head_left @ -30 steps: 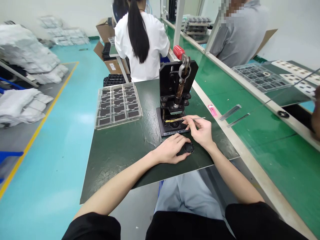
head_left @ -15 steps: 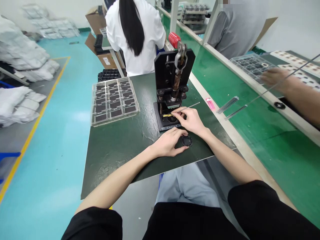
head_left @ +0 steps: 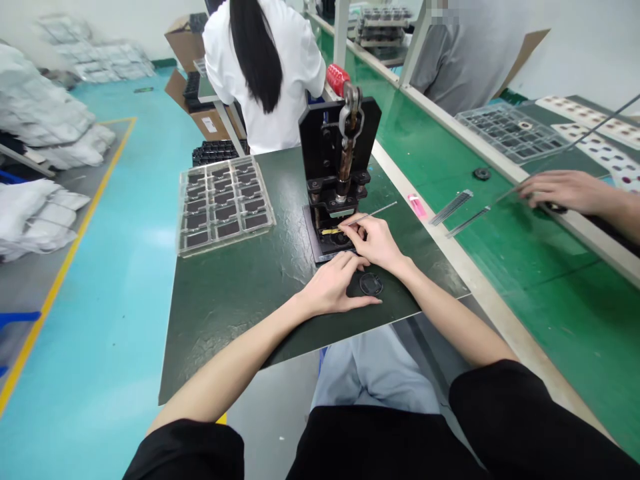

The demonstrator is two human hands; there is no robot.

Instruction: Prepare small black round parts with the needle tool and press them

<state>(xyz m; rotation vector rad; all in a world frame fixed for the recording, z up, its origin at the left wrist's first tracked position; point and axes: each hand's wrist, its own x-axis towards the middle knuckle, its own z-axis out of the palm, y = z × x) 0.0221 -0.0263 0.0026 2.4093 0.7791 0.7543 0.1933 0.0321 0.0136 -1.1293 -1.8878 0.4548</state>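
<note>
A black hand press [head_left: 341, 143] with a red handle stands on the dark green table mat [head_left: 240, 280]. At its base, my right hand [head_left: 373, 239] pinches a thin metal strip [head_left: 383, 210], whose far end sticks out to the right. A small yellow piece [head_left: 330, 231] lies in the press by the fingertips. My left hand [head_left: 337, 285] rests on the mat in front of the press, thumb and fingers apart. Between them, beside the palm, a round black part [head_left: 371, 284] lies flat on the mat, not gripped.
A clear compartment tray [head_left: 225, 205] of black parts sits at the mat's left. Thin strips [head_left: 451, 207] and a pink item [head_left: 416, 206] lie right. A co-worker's hand [head_left: 560, 190] is over the rail; a person in white [head_left: 265, 73] sits ahead.
My left thumb and fingers have spread away from the round black part. The co-worker's hand has come down to the rail, and another round black part now lies on the green belt.
</note>
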